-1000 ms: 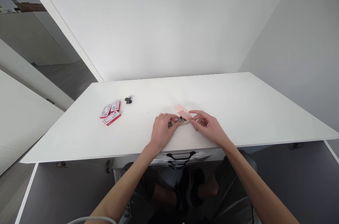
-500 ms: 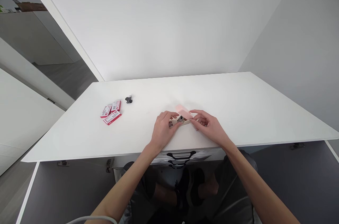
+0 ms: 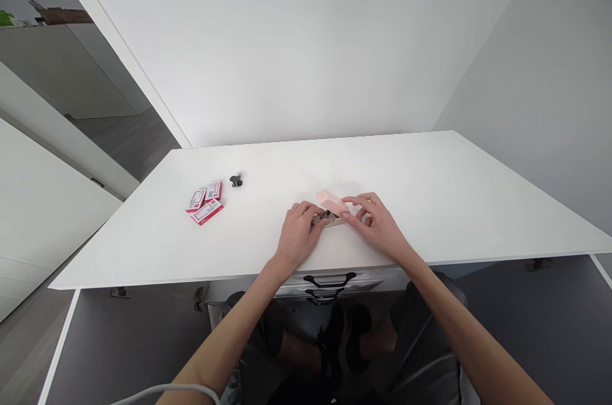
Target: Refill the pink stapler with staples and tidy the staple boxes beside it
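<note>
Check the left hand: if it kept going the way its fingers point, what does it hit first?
The left hand points up-right at the pink stapler its fingertips already touch. Past that sits the right hand, though depth there is hard to judge.

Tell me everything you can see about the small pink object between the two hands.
The pink object is small, flat and pale, lying near the front edge of the white desk. It looks like a stack of pink sheets, with a small dark and metallic part at its near left end. The left hand touches that end; the right hand touches the right end. Finer details are too small to tell.
</note>
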Tool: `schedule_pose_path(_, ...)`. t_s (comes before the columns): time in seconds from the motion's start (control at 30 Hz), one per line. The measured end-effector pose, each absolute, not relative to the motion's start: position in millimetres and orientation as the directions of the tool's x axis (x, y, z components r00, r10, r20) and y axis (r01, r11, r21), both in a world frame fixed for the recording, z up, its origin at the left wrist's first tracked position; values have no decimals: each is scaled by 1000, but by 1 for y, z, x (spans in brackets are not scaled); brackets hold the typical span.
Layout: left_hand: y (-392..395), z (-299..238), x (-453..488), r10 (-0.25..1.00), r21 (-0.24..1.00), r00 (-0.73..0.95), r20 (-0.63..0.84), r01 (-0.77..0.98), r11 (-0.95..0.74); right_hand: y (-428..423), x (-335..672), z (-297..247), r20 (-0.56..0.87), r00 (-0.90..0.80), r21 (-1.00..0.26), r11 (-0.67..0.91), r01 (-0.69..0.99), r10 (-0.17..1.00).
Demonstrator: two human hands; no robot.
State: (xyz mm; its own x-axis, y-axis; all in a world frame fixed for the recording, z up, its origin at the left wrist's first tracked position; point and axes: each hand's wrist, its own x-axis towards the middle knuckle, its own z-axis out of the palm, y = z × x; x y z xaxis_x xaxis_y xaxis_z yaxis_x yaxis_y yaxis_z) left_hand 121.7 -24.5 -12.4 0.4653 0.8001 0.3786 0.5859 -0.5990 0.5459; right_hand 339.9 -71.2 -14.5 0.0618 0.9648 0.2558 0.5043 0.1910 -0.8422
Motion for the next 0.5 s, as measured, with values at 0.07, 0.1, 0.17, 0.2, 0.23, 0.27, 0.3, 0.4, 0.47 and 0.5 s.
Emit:
schedule_pose_path(0.07, -25, -13, 120, 791, 531, 473, 388, 587, -611, -69, 339, -15, 270, 27, -827, 217, 519, 963)
schedule_pose_path(0.1, -25, -13, 120, 790, 526, 474, 390, 590, -613, -67, 338, -15, 271, 9, -819, 226, 528, 962)
schedule_pose_path(0.17, -25, -14, 118, 794, 521, 470, 386, 599, -608, -65, 337, -15, 260, -21, -807, 229, 544, 965)
schedule_pose_path(0.2, -26, -14, 117, 798, 521, 465, 383, 605, -603, -64, 337, -15, 254, -27, -803, 226, 551, 967)
schedule_pose_path(0.23, -26, -15, 116, 802, 522, 459, 381, 609, -597, -64, 336, -15, 250, -29, -800, 223, 557, 968)
schedule_pose_path(0.27, -27, -15, 115, 806, 524, 453, 381, 612, -592, -63, 336, -15, 251, -30, -796, 223, 563, 968)
schedule_pose_path(0.3, -28, -15, 114, 809, 528, 447, 382, 613, -588, -63, 336, -16, 254, -30, -792, 226, 567, 967)
schedule_pose_path(0.4, -29, -14, 112, 817, 545, 428, 385, 610, -576, -64, 337, -18, 264, -22, -785, 229, 576, 964)
schedule_pose_path(0.47, -30, -14, 112, 820, 556, 418, 390, 603, -572, -65, 337, -18, 261, -13, -786, 220, 578, 965)
schedule_pose_path(0.5, -30, -13, 111, 822, 560, 413, 393, 601, -570, -66, 337, -18, 258, -7, -786, 214, 580, 966)
